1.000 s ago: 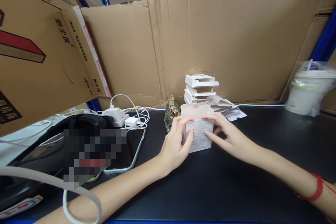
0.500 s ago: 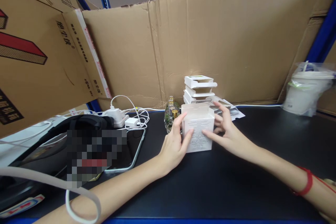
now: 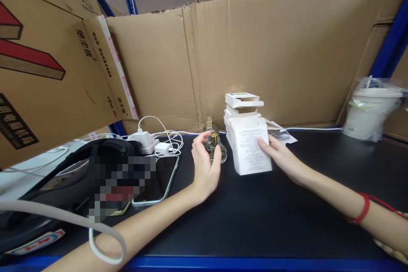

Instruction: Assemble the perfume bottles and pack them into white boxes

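My right hand (image 3: pixel 283 157) holds a white printed box (image 3: pixel 251 146) by its right side, thumb on the front face; the box tilts slightly and its top looks open. My left hand (image 3: pixel 205 170) is off the box, fingers apart and curved beside a glass bottle with a gold cap (image 3: pixel 214 139). Whether the fingertips touch the bottle is hard to tell. More gold-topped bottles (image 3: pixel 209 124) stand behind it. Just behind the held box is a stack of white open boxes (image 3: pixel 242 100).
Flat white papers (image 3: pixel 282 134) lie right of the stack. At left are a phone (image 3: pixel 156 182), white chargers (image 3: pixel 143 140) with tangled cables, and a black bag-like item (image 3: pixel 63 182). A bagged white cup (image 3: pixel 366 112) stands far right. Cardboard walls (image 3: pixel 280 59) rise behind.
My left hand has let go of the box and moved left to the bottle. The box has shifted right and tilted, with my right hand alone on it.
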`<action>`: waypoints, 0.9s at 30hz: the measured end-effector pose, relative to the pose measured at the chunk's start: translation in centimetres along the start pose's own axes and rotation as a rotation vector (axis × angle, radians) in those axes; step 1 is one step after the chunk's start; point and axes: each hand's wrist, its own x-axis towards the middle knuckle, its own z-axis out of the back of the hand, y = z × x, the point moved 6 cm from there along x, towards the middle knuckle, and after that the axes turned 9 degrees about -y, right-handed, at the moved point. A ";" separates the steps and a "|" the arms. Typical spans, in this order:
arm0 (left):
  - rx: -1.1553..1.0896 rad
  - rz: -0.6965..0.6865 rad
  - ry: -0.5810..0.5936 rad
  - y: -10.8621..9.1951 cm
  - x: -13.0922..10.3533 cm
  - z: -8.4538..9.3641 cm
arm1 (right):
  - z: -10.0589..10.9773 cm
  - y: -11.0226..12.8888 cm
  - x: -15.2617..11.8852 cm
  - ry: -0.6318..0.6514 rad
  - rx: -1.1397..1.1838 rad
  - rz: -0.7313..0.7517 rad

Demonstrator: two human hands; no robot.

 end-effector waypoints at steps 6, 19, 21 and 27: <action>0.042 0.343 0.025 2.0 0.5 -0.3 | 0.1 -1.0 -0.6 -0.040 0.282 -0.416; 0.042 0.487 0.136 2.4 0.2 -0.7 | -0.6 -0.6 -1.5 0.255 0.609 -0.459; 0.050 0.479 0.141 2.3 0.3 -0.7 | -0.6 -0.8 -1.3 0.257 0.584 -0.454; 0.063 0.454 0.147 2.2 0.6 -0.8 | -0.5 -1.5 -0.4 0.275 0.459 -0.405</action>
